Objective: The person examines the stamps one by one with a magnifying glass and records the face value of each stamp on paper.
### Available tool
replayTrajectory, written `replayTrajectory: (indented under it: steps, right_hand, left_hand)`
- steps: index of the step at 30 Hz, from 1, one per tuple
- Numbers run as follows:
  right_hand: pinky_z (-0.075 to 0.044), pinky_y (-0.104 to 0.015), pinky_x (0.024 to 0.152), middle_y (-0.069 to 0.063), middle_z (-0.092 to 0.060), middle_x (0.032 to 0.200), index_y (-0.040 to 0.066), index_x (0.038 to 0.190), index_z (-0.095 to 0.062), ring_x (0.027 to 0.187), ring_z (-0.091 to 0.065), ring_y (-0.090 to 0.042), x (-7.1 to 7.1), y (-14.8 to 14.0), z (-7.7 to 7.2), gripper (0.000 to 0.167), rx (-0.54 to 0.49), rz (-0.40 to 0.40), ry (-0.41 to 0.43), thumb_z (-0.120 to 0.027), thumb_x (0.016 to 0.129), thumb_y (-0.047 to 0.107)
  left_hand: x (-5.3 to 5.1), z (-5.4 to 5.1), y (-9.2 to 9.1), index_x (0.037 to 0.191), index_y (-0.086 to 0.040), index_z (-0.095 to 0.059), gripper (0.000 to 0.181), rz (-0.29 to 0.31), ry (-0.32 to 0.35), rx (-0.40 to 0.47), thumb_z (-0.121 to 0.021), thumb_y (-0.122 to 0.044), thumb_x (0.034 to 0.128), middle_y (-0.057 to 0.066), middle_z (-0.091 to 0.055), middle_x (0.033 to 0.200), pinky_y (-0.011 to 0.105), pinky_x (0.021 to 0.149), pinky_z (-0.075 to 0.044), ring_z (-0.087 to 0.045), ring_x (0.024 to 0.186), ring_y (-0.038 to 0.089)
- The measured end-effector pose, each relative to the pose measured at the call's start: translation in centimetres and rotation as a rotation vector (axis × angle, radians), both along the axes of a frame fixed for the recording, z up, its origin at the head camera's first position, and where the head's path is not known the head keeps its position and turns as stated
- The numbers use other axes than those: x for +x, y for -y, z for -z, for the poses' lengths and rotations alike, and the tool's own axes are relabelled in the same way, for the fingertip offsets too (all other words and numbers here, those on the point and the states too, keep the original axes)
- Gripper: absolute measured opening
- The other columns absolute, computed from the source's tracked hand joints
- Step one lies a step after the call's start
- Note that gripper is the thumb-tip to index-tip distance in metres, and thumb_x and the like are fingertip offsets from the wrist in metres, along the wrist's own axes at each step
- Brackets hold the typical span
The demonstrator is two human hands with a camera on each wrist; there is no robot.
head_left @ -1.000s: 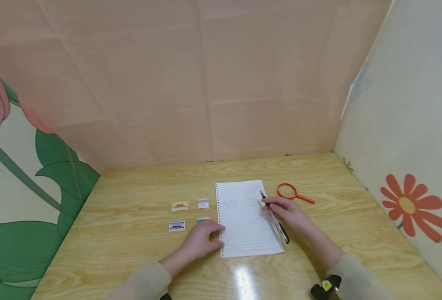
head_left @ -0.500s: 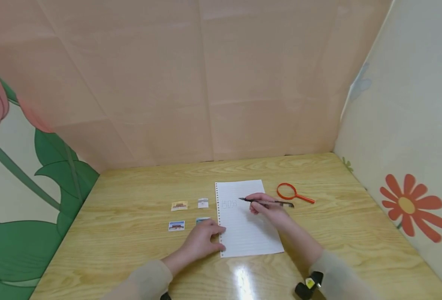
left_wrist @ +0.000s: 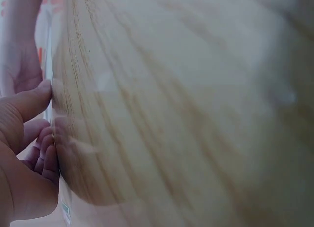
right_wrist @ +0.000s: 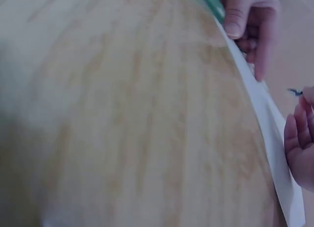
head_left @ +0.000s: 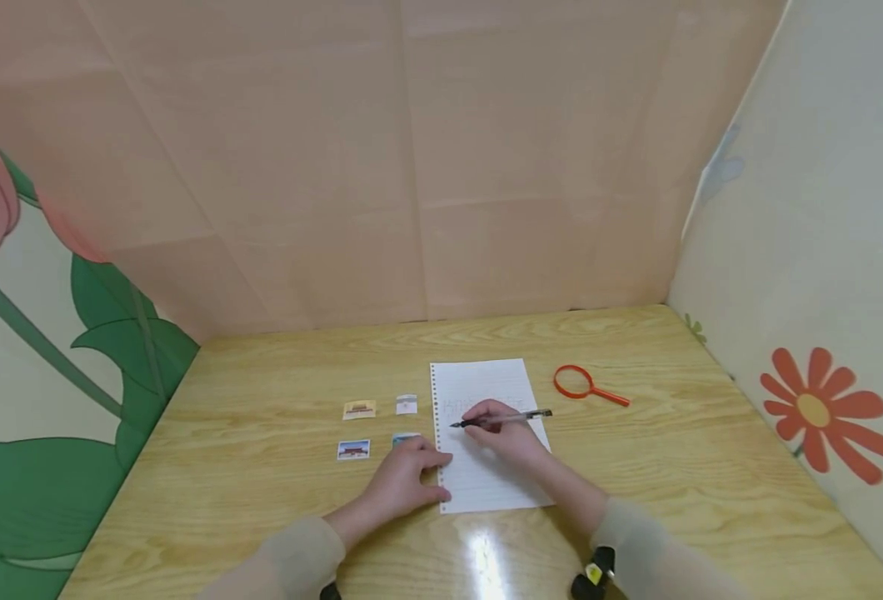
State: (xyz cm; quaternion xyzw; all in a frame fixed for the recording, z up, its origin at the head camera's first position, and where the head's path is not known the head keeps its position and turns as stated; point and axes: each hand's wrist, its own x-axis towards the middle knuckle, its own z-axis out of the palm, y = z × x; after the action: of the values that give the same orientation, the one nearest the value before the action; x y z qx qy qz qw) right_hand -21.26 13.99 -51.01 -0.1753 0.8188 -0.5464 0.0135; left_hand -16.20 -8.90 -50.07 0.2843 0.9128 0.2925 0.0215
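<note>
A sheet of lined paper (head_left: 486, 483) with faint writing near its upper part lies on the table. My right hand (head_left: 511, 437) pinches a dark pen (head_left: 516, 417), its tip over the paper's left side. Thumb and fingers of my left hand (head_left: 404, 477) rest on the sheet's left edge. Beside that hand a small picture card (head_left: 404, 437) is partly covered. Other cards lie further left: a yellow one (head_left: 359, 409), a blue one (head_left: 353, 450) and a pale one (head_left: 406, 404). In the right wrist view the paper (right_wrist: 270, 133) appears edge-on between both hands.
A red magnifying glass (head_left: 610, 396) lies right of the paper on the wooden table (head_left: 246, 433). A pinkish covering (head_left: 321, 167) stands behind the table; flower-patterned panels (head_left: 846, 250) flank both sides.
The right hand has moved left across the paper with the pen, whose tip now points left near the sheet's left side. My left hand has stayed at the paper's edge.
</note>
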Motion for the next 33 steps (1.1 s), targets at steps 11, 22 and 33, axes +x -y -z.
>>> replayTrajectory:
  steps: [11,22,33]
  right_hand:
    - [-0.042,-0.02,0.06,0.006,-0.058,0.073,0.008,0.087,-0.066,0.066,-0.051,-0.007,0.3,1.3,0.2,0.007,0.071,0.035,-0.045,-0.072,0.084,0.005]
    - [-0.04,-0.02,0.056,0.006,-0.057,0.071,0.007,0.087,-0.065,0.063,-0.051,-0.007,0.1,1.7,0.6,0.008,0.08,0.046,-0.045,-0.073,0.085,0.005]
    - [-0.039,-0.02,0.057,0.008,-0.055,0.069,0.007,0.086,-0.065,0.063,-0.049,-0.006,0.2,1.8,0.5,0.008,0.111,0.037,-0.079,-0.072,0.085,0.005]
  left_hand:
    - [0.1,-0.1,0.2,0.121,-0.008,-0.071,0.054,-0.001,0.003,0.011,-0.088,-0.028,0.074,-0.001,-0.059,0.105,0.029,0.083,-0.046,-0.051,0.091,0.01]
    - [0.4,-0.4,0.6,0.122,-0.007,-0.07,0.055,-0.019,0.033,0.009,-0.087,-0.029,0.0746,-0.001,-0.059,0.105,0.029,0.082,-0.047,-0.053,0.091,0.011]
    - [0.5,-0.5,0.6,0.121,-0.007,-0.071,0.054,-0.015,0.027,-0.005,-0.087,-0.029,0.0746,-0.002,-0.059,0.104,0.028,0.08,-0.046,-0.052,0.089,0.01]
